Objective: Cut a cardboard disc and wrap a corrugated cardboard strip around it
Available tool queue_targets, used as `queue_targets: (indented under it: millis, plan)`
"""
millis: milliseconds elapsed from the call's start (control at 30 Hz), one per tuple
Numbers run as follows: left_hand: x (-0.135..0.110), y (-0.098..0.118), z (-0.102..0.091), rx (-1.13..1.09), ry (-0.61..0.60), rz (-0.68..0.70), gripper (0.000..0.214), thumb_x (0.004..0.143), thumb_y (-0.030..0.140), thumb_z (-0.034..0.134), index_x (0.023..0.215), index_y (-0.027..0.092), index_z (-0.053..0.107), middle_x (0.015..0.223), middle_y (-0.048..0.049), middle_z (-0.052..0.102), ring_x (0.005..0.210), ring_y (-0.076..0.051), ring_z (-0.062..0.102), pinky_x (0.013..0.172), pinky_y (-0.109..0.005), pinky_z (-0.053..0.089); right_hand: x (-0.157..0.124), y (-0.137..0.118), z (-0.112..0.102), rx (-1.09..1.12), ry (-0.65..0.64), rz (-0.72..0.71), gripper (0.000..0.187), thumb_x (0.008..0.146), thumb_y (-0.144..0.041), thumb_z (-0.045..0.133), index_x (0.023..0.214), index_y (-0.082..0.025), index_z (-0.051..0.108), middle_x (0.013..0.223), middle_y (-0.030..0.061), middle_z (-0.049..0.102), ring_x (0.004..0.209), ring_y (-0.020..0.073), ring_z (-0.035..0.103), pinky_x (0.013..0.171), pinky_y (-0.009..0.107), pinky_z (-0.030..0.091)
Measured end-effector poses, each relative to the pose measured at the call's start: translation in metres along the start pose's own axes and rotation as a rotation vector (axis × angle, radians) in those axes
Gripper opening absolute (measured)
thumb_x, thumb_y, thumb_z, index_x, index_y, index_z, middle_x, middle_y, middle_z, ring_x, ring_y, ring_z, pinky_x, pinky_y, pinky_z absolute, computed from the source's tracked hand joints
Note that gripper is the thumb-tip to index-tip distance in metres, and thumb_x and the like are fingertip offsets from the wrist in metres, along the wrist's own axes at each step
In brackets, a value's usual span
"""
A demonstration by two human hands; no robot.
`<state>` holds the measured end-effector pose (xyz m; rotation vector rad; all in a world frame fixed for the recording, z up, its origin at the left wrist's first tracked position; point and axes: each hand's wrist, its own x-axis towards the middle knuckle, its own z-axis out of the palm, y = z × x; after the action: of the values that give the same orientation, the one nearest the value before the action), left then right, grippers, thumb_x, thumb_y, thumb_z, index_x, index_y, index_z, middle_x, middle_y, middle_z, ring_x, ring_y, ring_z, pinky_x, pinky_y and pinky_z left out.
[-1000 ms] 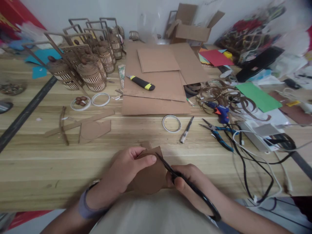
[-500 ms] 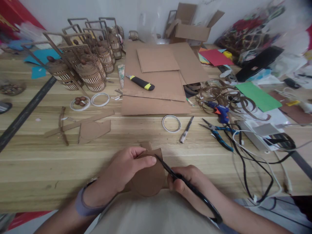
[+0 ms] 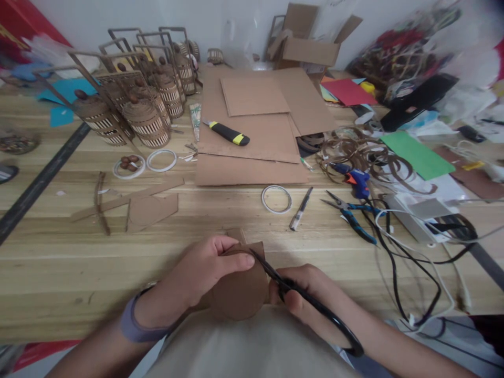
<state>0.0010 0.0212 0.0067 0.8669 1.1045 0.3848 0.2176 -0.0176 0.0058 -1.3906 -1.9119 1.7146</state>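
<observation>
- My left hand [image 3: 202, 273] pinches the disc [image 3: 241, 294], thumb on top.
- My right hand [image 3: 305, 296] grips the scissors [image 3: 271, 274], fingers curled.
- Best: feed the disc into the blades, short snips.

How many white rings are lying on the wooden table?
3. First ring holds brown beads; second ring lies just right of it; third ring lies left of the pen. More may be hidden elsewhere.
</observation>
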Motion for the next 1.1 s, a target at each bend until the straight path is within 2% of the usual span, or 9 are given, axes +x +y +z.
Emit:
queue_targets:
  millis: [567, 767, 833, 967, 1100]
  plan:
    - [-0.0031, 0.0014, 0.0015, 0.033, 0.000, 0.024, 0.027, 0.065, 0.043, 0.072, 0.060, 0.019, 0.061, 0.055, 0.0042, 0.049, 0.052, -0.010, 0.038, 0.050, -0.025, 0.024, -0.0038, 0.0058, 0.0048, -0.042, 0.010, 0.021, 0.084, 0.072, -0.098, 0.022, 0.064, -0.018, 0.049, 0.059, -0.0017, 0.038, 0.055, 0.0115, 0.034, 0.049, 0.025, 0.026]
    - [-0.0005, -0.0004, -0.0011, 0.052, 0.030, 0.005, 0.031, 0.065, 0.045, 0.075, 0.074, 0.016, 0.071, 0.067, -0.0015, 0.066, 0.059, -0.015, 0.054, 0.053, -0.024, 0.034, -0.0018, 0.0073, 0.0045, -0.024, 0.011, 0.004, 0.080, 0.075, -0.095, 0.025, 0.063, -0.019, 0.045, 0.060, -0.0017, 0.039, 0.056, 0.0111, 0.033, 0.049, 0.025, 0.025]
    - [0.0021, -0.0006, -0.0025, -0.009, 0.062, 0.006, 0.033, 0.063, 0.045, 0.079, 0.078, 0.016, 0.072, 0.071, -0.0020, 0.068, 0.061, -0.015, 0.057, 0.055, -0.024, 0.038, -0.0013, 0.0075, 0.0034, -0.012, 0.049, -0.009, 0.078, 0.077, -0.094, 0.027, 0.063, -0.020, 0.044, 0.060, -0.0022, 0.038, 0.055, 0.0107, 0.033, 0.048, 0.025, 0.025]
    - [0.0053, -0.0021, -0.0013, -0.209, 0.088, 0.054, 0.043, 0.062, 0.047, 0.082, 0.090, 0.017, 0.072, 0.082, -0.0039, 0.073, 0.069, -0.018, 0.063, 0.062, -0.027, 0.045, -0.0004, 0.0078, 0.0021, -0.002, 0.205, -0.015, 0.075, 0.080, -0.091, 0.027, 0.065, -0.020, 0.046, 0.056, -0.0030, 0.037, 0.052, 0.0111, 0.034, 0.046, 0.024, 0.026]
    - [0.0048, -0.0034, 0.0065, -0.232, 0.069, 0.079, 0.048, 0.064, 0.050, 0.082, 0.097, 0.016, 0.073, 0.096, -0.0090, 0.076, 0.089, -0.027, 0.069, 0.076, -0.033, 0.050, 0.0028, 0.0081, 0.0033, -0.003, 0.211, -0.031, 0.075, 0.081, -0.090, 0.027, 0.066, -0.021, 0.048, 0.052, -0.0040, 0.037, 0.050, 0.0109, 0.034, 0.044, 0.024, 0.026]
